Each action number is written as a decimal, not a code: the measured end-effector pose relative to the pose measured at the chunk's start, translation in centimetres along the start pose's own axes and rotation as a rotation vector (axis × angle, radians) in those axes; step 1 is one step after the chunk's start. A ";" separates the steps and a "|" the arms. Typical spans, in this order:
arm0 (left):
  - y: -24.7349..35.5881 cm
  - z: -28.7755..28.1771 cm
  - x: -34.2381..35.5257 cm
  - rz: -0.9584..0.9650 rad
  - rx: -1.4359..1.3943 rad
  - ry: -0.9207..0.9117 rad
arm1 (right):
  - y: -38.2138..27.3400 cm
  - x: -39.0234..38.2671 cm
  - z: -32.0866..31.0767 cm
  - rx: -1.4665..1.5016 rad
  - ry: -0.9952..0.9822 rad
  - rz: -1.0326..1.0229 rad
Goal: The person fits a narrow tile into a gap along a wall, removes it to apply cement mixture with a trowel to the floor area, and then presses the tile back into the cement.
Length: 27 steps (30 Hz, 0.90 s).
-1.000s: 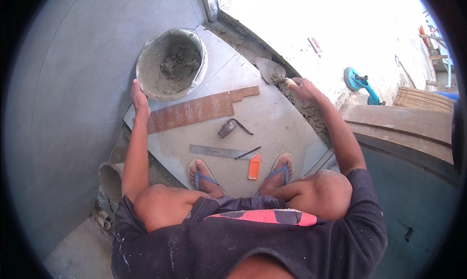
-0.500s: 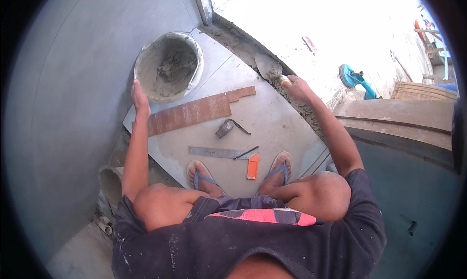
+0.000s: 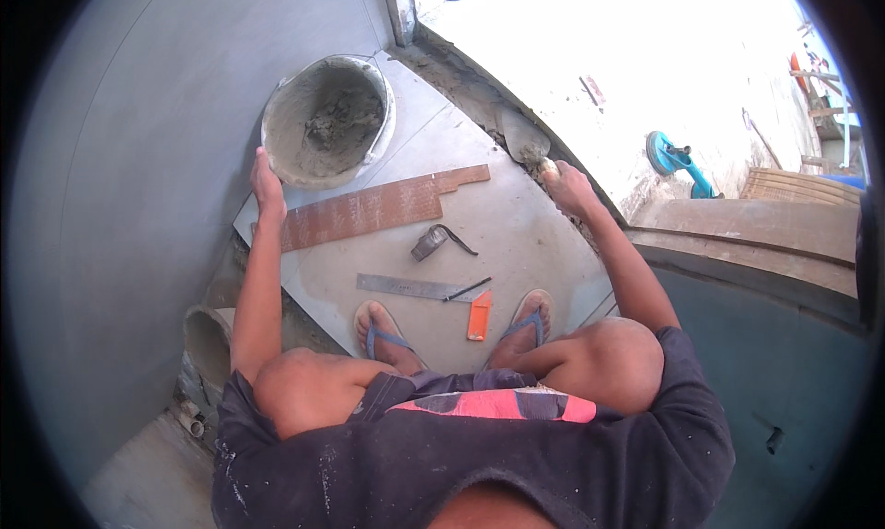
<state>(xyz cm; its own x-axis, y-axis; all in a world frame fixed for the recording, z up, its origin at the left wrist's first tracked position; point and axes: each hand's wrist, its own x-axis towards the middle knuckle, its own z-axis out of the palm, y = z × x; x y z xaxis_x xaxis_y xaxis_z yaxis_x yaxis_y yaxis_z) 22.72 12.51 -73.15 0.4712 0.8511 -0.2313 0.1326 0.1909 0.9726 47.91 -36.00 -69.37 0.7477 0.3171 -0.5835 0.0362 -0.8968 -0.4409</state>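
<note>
My left hand (image 3: 267, 182) is at the near left rim of a mortar-smeared bucket (image 3: 274, 142), its fingers against the outer wall and partly hidden. Grey wet mortar (image 3: 341, 123) lies inside the bucket. In my right hand (image 3: 572, 190) is the handle of a trowel (image 3: 521, 131), my fingers wrapped round it. The trowel's blade lies over the mortar-filled gap along the floor tile's far right edge, with some mortar near the handle. Between my arms a notched brown board (image 3: 369, 208) lies on the large grey tile (image 3: 516, 243).
On the tile by my feet are a tape measure (image 3: 429, 243), a try square with an orange handle (image 3: 479, 317) and a black pencil (image 3: 468, 289). A grey wall rises on the left. Beyond the gap are a teal suction lifter (image 3: 682, 160) and stacked boards (image 3: 756, 225).
My right hand and the trowel have shifted slightly nearer along the gap. My left hand stays at the bucket, and the whole view has moved a little.
</note>
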 end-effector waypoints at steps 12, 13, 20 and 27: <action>0.6 1.4 0.4 0.022 0.044 -0.011 | -2.3 -0.7 -0.2 0.445 -0.099 0.006; 0.6 1.5 0.5 0.018 0.038 -0.018 | -2.7 -0.1 0.0 0.458 -0.107 0.005; -1.4 -1.1 2.9 0.030 0.056 -0.008 | -4.8 5.0 2.0 0.618 -0.172 0.046; -0.7 0.5 1.6 -0.013 -0.001 -0.030 | -4.6 7.1 1.1 0.446 -0.206 0.005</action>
<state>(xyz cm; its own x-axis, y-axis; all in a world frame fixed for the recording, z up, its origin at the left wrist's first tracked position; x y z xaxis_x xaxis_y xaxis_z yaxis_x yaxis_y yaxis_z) 23.87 13.52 -74.20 0.4954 0.8337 -0.2441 0.1378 0.2021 0.9696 52.35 -29.30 -72.29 0.5987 0.4079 -0.6893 -0.2879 -0.6935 -0.6605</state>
